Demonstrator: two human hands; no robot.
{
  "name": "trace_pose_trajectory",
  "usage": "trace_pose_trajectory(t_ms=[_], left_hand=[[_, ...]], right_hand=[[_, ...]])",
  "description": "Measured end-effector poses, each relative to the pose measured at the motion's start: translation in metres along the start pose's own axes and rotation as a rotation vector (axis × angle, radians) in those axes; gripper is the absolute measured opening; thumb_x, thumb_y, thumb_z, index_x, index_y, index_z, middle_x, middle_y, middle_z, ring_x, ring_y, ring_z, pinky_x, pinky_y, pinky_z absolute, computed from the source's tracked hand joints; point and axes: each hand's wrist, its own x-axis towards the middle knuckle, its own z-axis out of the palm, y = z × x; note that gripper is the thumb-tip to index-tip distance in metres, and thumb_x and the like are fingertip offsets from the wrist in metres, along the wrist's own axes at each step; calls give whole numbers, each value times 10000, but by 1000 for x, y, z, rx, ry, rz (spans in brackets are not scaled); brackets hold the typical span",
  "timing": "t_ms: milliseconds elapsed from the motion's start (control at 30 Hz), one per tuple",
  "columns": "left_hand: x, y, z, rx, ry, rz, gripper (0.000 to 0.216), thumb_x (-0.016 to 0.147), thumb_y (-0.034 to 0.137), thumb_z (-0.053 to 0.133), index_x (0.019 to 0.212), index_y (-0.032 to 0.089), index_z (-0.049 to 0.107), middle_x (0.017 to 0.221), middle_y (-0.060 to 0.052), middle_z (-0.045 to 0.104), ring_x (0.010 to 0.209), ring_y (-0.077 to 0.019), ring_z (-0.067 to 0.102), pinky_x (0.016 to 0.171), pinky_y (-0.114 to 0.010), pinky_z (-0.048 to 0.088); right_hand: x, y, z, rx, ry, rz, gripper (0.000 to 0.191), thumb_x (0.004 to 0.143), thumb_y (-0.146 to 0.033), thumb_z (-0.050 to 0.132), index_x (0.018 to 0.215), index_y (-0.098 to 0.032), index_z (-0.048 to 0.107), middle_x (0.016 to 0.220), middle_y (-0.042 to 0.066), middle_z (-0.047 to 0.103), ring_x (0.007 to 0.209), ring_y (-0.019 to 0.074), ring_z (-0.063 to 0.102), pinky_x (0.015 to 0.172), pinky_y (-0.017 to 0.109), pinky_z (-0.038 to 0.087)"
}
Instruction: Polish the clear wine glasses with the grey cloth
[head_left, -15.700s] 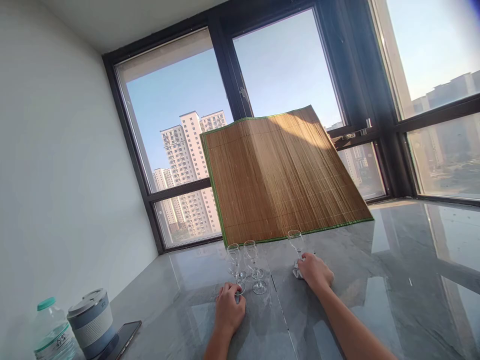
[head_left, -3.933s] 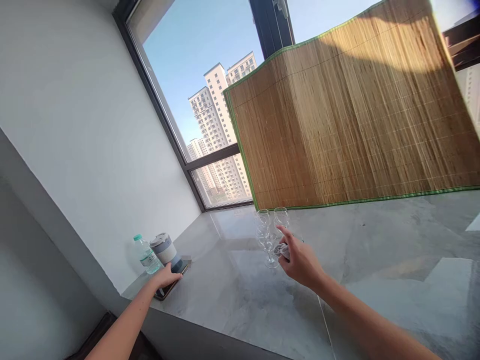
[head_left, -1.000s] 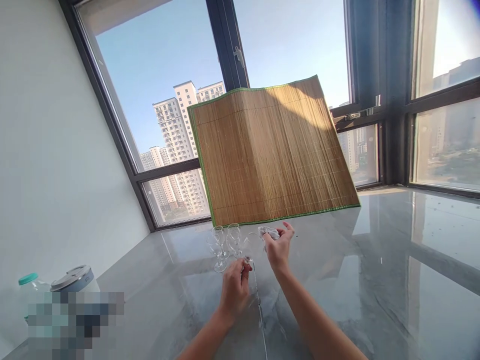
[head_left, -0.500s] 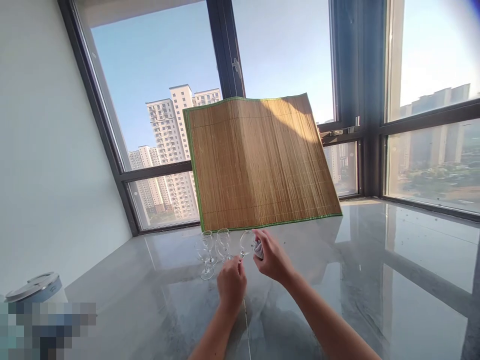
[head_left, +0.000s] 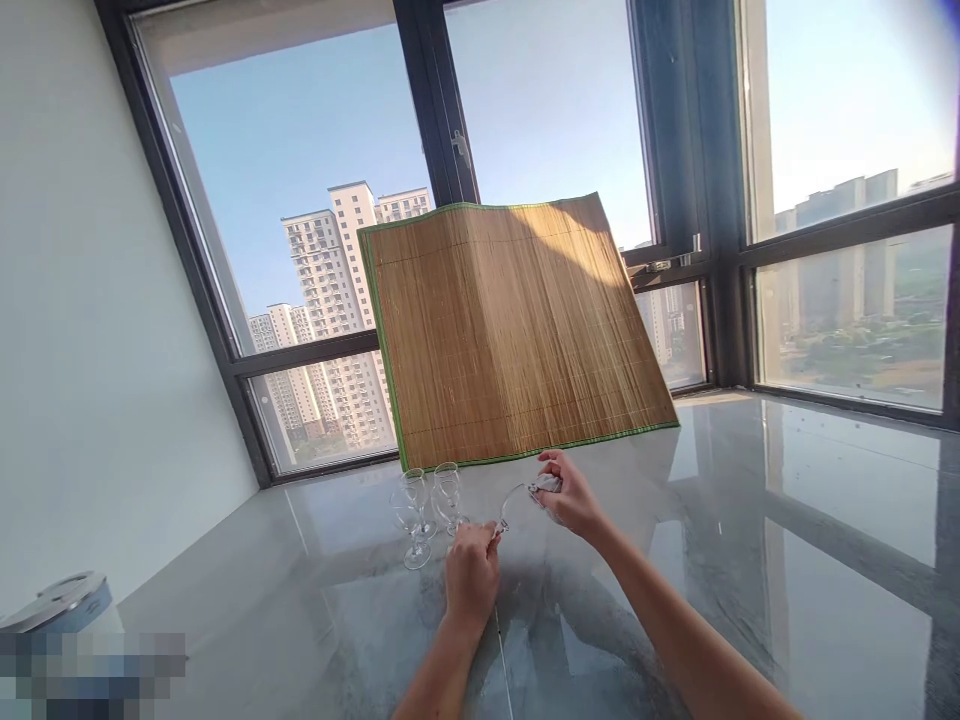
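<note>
The left hand (head_left: 471,572) partly hides its glass (head_left: 510,507) (pixelation blurs the lower cup (head_left: 71,604)).

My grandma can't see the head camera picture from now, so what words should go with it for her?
A person's left hand holds a tilted clear glass, with a crumpled white cloth in the right hand beside it. More stemmed glasses stand left on a shiny grey surface; behind, a green-edged brown mat stands before tall windows.

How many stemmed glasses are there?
4: a front glass, back-left glass and back-right glass on the counter, plus a tilted glass in the left hand. More could be hidden.
</note>
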Motion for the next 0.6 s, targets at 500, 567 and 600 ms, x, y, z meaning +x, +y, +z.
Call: trace_pose_trajectory(t_ms=[500,567,600], left_hand=[[4,19,8,-438,127,-133,387,970,436,402,808,179,642,660,-1,608,618,-149,566,631,-249,399],[3,18,11,-473,122,-160,364,961,425,404,941,171,663,684,-11,638,631,-164,592,650,-269,434],[3,17,14,-495,113,-158,352,955,395,406,1048,168,658,738,-28,672,673,-176,622,680,-284,461]], right_hand=[[-5,-11,0,580,180,382,710,571,-264,827,1183,-243,468,807,-23,679,648,138,609,594,239,448],[-12,-10,15,597,20,407,719,588,-252,804,1216,-250,453,875,-11,694,675,148,629,620,257,469],[-16,-10,23,606,-86,413,721,595,-248,792,1229,-253,452,914,-1,701,697,158,643,638,271,481]])
